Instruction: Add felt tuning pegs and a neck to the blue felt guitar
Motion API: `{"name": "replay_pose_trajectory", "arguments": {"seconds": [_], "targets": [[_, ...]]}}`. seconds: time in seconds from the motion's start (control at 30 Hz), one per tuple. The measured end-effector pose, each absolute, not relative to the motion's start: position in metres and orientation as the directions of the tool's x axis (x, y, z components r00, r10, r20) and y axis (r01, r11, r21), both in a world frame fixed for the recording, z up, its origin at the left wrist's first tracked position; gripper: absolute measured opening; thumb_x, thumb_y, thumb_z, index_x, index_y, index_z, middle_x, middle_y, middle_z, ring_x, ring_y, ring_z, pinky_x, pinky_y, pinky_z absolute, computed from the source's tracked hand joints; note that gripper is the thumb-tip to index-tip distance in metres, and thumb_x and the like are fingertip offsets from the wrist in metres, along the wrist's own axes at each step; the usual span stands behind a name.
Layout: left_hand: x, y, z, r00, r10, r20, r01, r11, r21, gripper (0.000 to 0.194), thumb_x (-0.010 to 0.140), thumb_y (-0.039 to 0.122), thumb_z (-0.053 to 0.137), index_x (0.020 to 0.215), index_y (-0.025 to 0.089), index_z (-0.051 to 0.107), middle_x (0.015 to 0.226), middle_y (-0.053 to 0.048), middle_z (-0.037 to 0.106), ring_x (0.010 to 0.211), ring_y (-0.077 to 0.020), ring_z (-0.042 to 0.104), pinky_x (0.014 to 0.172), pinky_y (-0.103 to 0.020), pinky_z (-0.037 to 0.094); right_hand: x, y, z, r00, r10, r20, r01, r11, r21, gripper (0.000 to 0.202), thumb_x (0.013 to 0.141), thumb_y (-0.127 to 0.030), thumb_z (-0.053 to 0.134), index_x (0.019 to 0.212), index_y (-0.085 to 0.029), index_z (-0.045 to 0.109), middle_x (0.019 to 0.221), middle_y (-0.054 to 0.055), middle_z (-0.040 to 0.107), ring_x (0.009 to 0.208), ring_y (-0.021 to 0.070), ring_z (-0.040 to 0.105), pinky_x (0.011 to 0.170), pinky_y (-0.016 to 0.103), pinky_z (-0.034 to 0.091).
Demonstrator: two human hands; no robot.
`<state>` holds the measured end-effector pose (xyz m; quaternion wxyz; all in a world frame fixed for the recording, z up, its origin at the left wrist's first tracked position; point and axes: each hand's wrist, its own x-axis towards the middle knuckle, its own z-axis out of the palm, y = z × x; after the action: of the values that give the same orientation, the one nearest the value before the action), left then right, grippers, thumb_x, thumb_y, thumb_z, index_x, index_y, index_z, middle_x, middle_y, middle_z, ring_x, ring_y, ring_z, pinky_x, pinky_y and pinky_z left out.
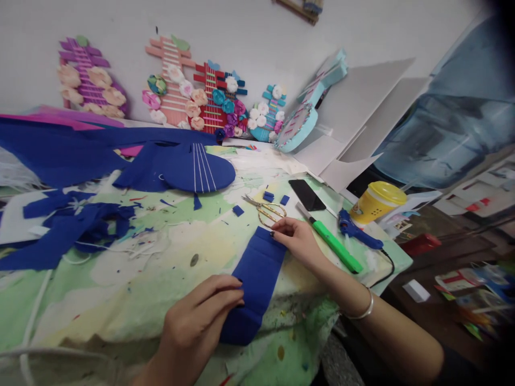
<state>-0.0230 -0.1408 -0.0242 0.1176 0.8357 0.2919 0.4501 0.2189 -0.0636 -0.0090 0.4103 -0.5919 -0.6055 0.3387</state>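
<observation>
**Fingers pressed flat on a blue strip**

Fingers (219, 297) of the left hand (197, 321) lie flat and together on the near end of a blue felt strip (255, 279) — pressing, not gripping. The right hand (295, 238) rests its fingertips on the strip's far end, fingers slightly curled, holding nothing. The strip lies on the paint-stained table (161, 268). Just beyond the right hand sit gold scissors (267, 209) — a green knife (333, 245) lies beside it.
</observation>
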Motion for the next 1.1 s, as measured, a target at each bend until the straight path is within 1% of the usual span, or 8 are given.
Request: {"name": "replay_pose_trajectory", "arguments": {"seconds": [0.13,0.3,0.37,0.47,0.63,0.77,0.93,1.1], "targets": [[-0.023,-0.141,-0.025,0.415,0.6,0.684,0.378,-0.797,0.47,0.027,0.086,0.001,0.048,0.101,0.018,0.062,0.098,-0.006,0.065,0.09,-0.0107,0.064,0.079,-0.017,0.053,0.219,-0.071,-0.002,0.012,0.975,0.222,0.676,0.156,-0.721,0.013,0.073,-0.018,0.055,0.081,-0.016,0.065,0.073,0.003,0.068,0.064,0.015,0.061,0.062,0.027,0.046],[-0.022,-0.143,-0.021,0.392,0.619,0.68,0.392,-0.782,0.485,0.023,0.085,0.004,0.052,0.098,0.019,0.063,0.097,-0.006,0.063,0.088,-0.0113,0.063,0.078,-0.019,0.053,0.247,-0.088,0.01,0.008,0.896,0.445,0.854,0.225,-0.47,0.018,0.079,-0.023,0.052,0.09,-0.017,0.064,0.088,0.006,0.069,0.076,0.0186,0.063,0.072,0.032,0.049],[-0.022,-0.143,-0.017,0.387,0.62,0.682,0.396,-0.78,0.485,0.021,0.084,0.005,0.053,0.095,0.019,0.064,0.096,-0.005,0.063,0.087,-0.0108,0.063,0.078,-0.018,0.052,0.272,-0.095,0.013,0.036,0.849,0.528,0.924,0.173,-0.341,0.021,0.079,-0.024,0.051,0.093,-0.016,0.064,0.088,0.008,0.069,0.078,0.0212,0.063,0.074,0.035,0.049],[-0.019,-0.141,-0.01,0.369,0.634,0.68,0.396,-0.769,0.502,0.021,0.085,0.004,0.05,0.085,0.019,0.065,0.089,-0.003,0.064,0.081,-0.0088,0.064,0.074,-0.015,0.051,0.32,-0.105,0.01,0.085,0.79,0.606,0.992,-0.009,-0.127,0.028,0.074,-0.019,0.048,0.096,-0.012,0.065,0.09,0.013,0.069,0.084,0.0275,0.063,0.079,0.041,0.049],[-0.006,-0.137,-0.007,0.296,0.713,0.635,0.394,-0.697,0.6,0.019,0.081,0.006,0.055,0.069,0.02,0.062,0.074,0.001,0.06,0.064,-0.0068,0.06,0.057,-0.013,0.048,0.395,-0.116,-0.014,0.057,0.851,0.521,0.978,-0.152,0.14,0.046,0.068,-0.015,0.044,0.109,0.0,0.06,0.109,0.025,0.064,0.102,0.0364,0.059,0.088,0.048,0.046],[0.002,-0.135,-0.01,0.267,0.758,0.595,0.432,-0.646,0.629,0.015,0.077,0.011,0.062,0.064,0.02,0.06,0.072,0.002,0.058,0.063,-0.0085,0.059,0.056,-0.016,0.048,0.428,-0.118,-0.032,0.09,0.911,0.403,0.976,-0.161,0.146,0.051,0.067,-0.016,0.044,0.115,-0.007,0.059,0.117,0.022,0.062,0.104,0.0342,0.06,0.082,0.045,0.051],[0.004,-0.133,-0.007,0.257,0.761,0.596,0.441,-0.641,0.628,0.011,0.075,0.018,0.067,0.066,0.02,0.062,0.078,-0.001,0.061,0.066,-0.0116,0.061,0.057,-0.02,0.05,0.436,-0.109,-0.025,0.056,0.9,0.431,0.991,-0.103,0.086,0.048,0.069,-0.021,0.047,0.114,-0.009,0.06,0.119,0.021,0.06,0.107,0.0323,0.059,0.087,0.042,0.049],[0.008,-0.129,-0.003,0.284,0.672,0.684,0.383,-0.734,0.561,0.013,0.082,0.011,0.059,0.074,0.02,0.064,0.079,-0.001,0.065,0.073,-0.0118,0.062,0.068,-0.022,0.051,0.426,-0.102,-0.007,0.109,0.956,0.273,0.991,-0.127,0.048,0.035,0.066,-0.024,0.053,0.097,-0.015,0.065,0.092,0.013,0.068,0.082,0.0265,0.064,0.074,0.035,0.049]]}}
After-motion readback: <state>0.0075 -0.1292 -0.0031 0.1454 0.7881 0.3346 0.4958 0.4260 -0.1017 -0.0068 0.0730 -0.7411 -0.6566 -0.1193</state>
